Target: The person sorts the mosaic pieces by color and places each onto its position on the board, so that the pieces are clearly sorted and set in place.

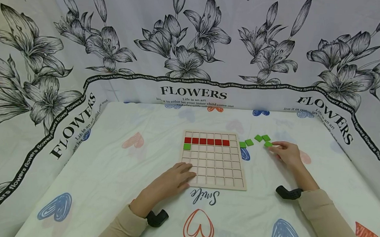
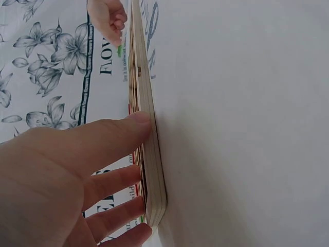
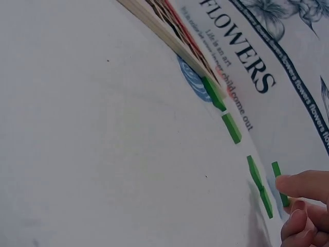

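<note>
On the backdrop "FLOWERS" reads, behind the gridded board.

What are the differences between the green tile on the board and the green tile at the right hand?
The green tile on the board sits in a grid cell below the red row; the green tile at the right hand lies loose on the cloth. No hand touches the first; the right hand touches the second with its fingertips. Both are small green squares.

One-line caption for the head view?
Left hand rests on the grid board; right hand touches a loose green tile beside it.
</note>
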### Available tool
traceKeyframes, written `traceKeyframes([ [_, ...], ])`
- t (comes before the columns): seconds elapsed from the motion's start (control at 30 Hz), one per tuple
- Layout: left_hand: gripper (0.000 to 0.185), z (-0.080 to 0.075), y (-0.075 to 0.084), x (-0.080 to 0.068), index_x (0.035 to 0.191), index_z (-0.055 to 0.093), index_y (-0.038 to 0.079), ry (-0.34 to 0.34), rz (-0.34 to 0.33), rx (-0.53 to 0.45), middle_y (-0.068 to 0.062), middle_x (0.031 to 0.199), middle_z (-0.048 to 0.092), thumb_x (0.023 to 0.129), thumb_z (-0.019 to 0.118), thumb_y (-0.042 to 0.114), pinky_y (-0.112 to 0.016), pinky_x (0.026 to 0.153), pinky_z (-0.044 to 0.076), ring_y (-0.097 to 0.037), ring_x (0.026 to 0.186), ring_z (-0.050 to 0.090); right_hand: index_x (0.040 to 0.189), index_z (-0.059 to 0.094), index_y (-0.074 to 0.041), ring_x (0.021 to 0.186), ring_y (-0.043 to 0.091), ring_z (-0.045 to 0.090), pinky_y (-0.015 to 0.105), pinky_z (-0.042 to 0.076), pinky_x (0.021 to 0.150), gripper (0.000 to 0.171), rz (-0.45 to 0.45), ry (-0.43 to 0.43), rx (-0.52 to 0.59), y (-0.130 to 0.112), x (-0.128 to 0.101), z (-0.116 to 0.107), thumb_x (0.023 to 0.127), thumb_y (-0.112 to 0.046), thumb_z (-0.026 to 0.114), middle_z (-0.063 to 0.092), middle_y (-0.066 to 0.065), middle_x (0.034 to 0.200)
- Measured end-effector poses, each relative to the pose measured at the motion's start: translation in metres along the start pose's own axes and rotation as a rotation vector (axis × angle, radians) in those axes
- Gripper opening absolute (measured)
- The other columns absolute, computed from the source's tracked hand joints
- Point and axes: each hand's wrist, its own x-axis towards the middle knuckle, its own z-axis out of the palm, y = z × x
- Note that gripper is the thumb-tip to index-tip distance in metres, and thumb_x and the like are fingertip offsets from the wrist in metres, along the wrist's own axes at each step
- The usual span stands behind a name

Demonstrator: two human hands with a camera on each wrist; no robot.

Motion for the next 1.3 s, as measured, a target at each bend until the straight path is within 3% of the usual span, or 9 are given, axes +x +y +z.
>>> traceKeyframes([
  [1.3, 0.036, 0.001, 0.000, 0.000, 0.129, 0.061, 0.015, -0.006, -0.008, -0.007, -0.012, 0.144, 0.052, 0.094, 0.062, 0.022, -0.044, 0.110, 0.045, -0.031, 0.136, 0.046, 0.121, 0.062, 0.004, 0.052, 0.005, 0.043, 0.019, 0.037, 0.050, 0.042, -0.161, -0.037, -0.066, -0.029, -0.018, 0.045, 0.088, -0.022, 0.069, 0.047, -0.010, 0.062],
])
